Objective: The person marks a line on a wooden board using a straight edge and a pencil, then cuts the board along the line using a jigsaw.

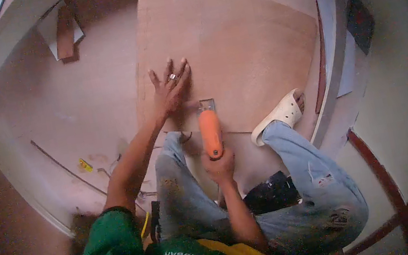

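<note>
A large brown plywood sheet [232, 40] lies in front of me. My left hand [171, 89] rests flat on its near left part, fingers spread, with a ring on one finger. In my right hand [220, 164] is an orange jigsaw [211, 131], gripped at its rear. The jigsaw's metal base plate [206, 104] sits on the sheet near its front edge, just right of my left hand. The blade is hidden under the tool. My foot in a cream clog [279, 116] presses on the sheet's near right corner.
A dark cord or thin rod [66, 165] and a small yellow object [85, 165] lie on the surface at left. Board offcuts [64, 32] rest at the far left. A curved raised edge [335, 49] runs along the right. My bent legs in jeans [306, 180] flank the jigsaw.
</note>
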The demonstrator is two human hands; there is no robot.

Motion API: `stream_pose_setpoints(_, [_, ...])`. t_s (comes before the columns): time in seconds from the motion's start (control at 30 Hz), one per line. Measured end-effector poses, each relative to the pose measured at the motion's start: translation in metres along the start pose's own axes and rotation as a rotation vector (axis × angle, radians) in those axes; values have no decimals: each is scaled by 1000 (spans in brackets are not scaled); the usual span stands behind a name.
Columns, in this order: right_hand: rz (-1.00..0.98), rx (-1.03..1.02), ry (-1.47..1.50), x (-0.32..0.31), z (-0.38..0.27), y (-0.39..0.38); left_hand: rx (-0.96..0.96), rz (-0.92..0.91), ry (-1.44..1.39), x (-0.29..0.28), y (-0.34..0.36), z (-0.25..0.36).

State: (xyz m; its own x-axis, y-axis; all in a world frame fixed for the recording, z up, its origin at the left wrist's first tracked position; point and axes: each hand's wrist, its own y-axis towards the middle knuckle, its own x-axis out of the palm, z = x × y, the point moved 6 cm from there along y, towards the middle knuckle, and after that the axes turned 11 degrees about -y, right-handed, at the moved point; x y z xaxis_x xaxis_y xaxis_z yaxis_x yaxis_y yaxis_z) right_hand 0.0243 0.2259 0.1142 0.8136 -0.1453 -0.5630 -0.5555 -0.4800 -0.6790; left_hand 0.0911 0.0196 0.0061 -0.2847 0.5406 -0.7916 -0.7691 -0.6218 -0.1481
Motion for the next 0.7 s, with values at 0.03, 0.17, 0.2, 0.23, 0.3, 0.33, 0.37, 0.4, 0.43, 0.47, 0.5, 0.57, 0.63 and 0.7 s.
stream_pose_setpoints(0.03, [27, -33, 18, 2, 1, 3, -29, -85, 72, 1, 8, -3])
stream_pose_setpoints(0.17, [69, -148, 42, 2, -11, 8, 19, -132, 325, 3, 5, -10])
stream_pose_setpoints(0.2, [49, -149, -37, 2, -11, 8, -16, -132, 203, 2, 5, -9])
stream_pose_setpoints(0.23, [46, -143, -36, 1, -10, 5, -54, -130, 80, 2, 4, -9])
stream_pose_setpoints(0.3, [70, -108, -11, 4, -8, 6, 17, -146, 444, 6, 6, -8])
stream_pose_setpoints(0.33, [81, -109, -20, 7, -4, 6, 84, -155, 806, 11, 6, -8])
stream_pose_setpoints(0.37, [92, -100, -19, 8, 1, 6, 86, -146, 793, 14, 5, -12])
stream_pose_setpoints(0.4, [108, -80, -24, 10, 11, 6, 48, -108, 380, 15, 5, -10])
stream_pose_setpoints(0.43, [111, -70, -48, 11, 17, 3, -4, -75, -32, 12, 2, -7])
stream_pose_setpoints(0.47, [124, -24, -108, 11, 25, 0, -8, -75, -60, 12, 1, -4])
stream_pose_setpoints(0.5, [139, 14, -166, 9, 28, 1, 27, -48, -83, 5, 7, -3])
stream_pose_setpoints(0.57, [169, 54, -246, 7, 35, 2, 67, -9, -130, 3, 10, -2])
stream_pose_setpoints(0.63, [198, 8, -188, 5, 41, 2, 75, -23, -40, 10, 9, -4])
stream_pose_setpoints(0.7, [137, 62, -190, 2, 50, 1, 83, -4, -124, 8, 8, 1])
